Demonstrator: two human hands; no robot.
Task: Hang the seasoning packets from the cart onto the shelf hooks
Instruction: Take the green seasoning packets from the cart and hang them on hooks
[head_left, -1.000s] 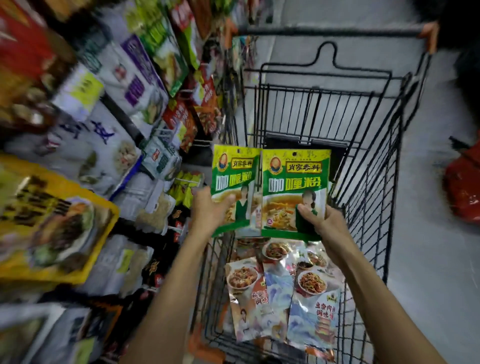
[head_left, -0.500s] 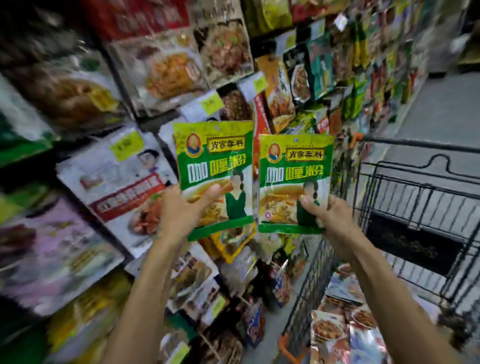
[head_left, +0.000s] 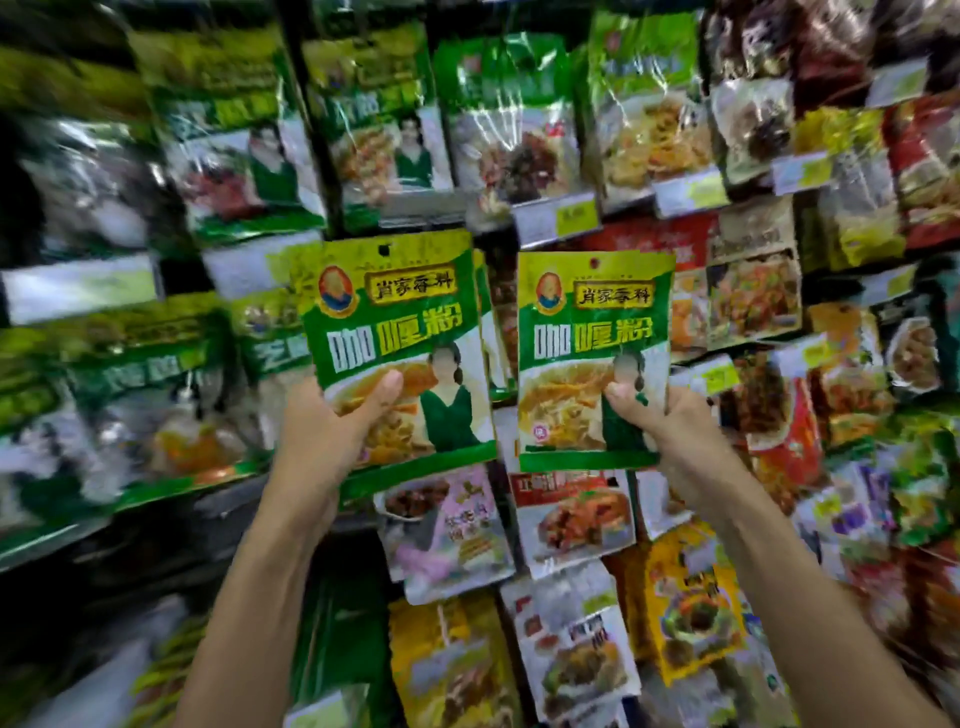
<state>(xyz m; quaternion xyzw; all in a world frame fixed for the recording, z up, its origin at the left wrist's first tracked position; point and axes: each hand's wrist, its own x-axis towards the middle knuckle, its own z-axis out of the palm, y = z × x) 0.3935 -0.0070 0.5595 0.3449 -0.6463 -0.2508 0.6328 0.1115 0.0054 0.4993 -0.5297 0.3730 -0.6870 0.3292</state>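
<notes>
My left hand (head_left: 324, 441) grips a green and yellow curry powder packet (head_left: 395, 332) by its lower left, thumb across the front; more packets seem stacked behind it. My right hand (head_left: 660, 421) pinches a second packet of the same kind (head_left: 592, 338) at its lower right corner. Both packets are upright, side by side and raised in front of the shelf wall. Each has a small hang hole at the top. The cart is out of view.
Hanging seasoning packets fill the shelf wall: green ones (head_left: 244, 156) at upper left, red and orange ones (head_left: 753, 296) at right, pale ones (head_left: 447, 530) below my hands. Yellow price tags (head_left: 571, 215) sit on hook ends. A dark upright post (head_left: 311, 119) divides the shelf.
My view has swung from the cart up to the shelf wall. Both hands have lifted the two packets from over the cart to shelf height.
</notes>
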